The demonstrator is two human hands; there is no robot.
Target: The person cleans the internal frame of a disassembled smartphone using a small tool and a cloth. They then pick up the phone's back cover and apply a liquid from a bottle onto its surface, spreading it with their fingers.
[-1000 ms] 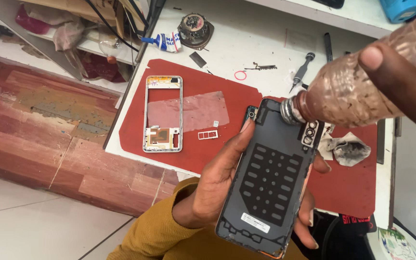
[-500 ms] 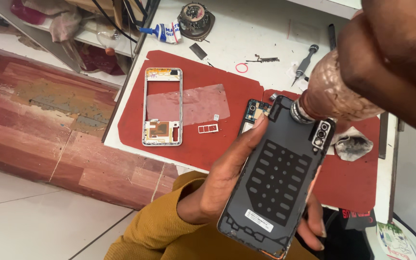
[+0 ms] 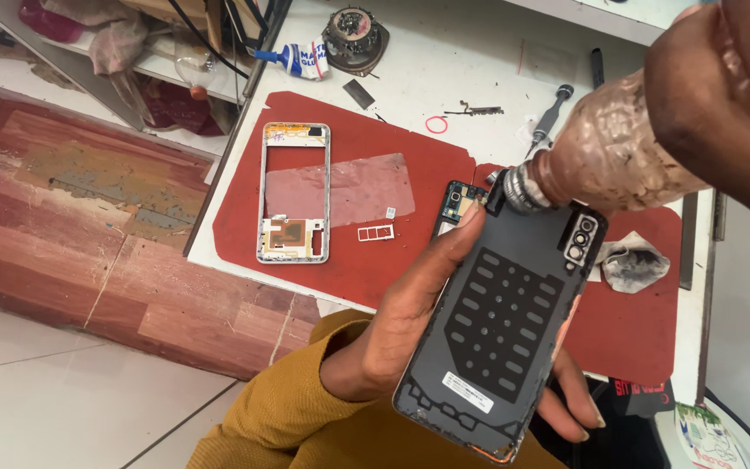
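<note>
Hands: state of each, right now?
Left hand: closed on the phone back cover.
Right hand: closed on the plastic bottle, tipped over the cover.

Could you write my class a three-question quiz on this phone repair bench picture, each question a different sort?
1. True or false: the right hand tips a plastic bottle towards the phone back cover.
2. Which hand holds the cover?
3. The phone frame lies on: A) red mat B) floor C) shelf.

Key: 1 true; 2 left hand; 3 A.
</note>
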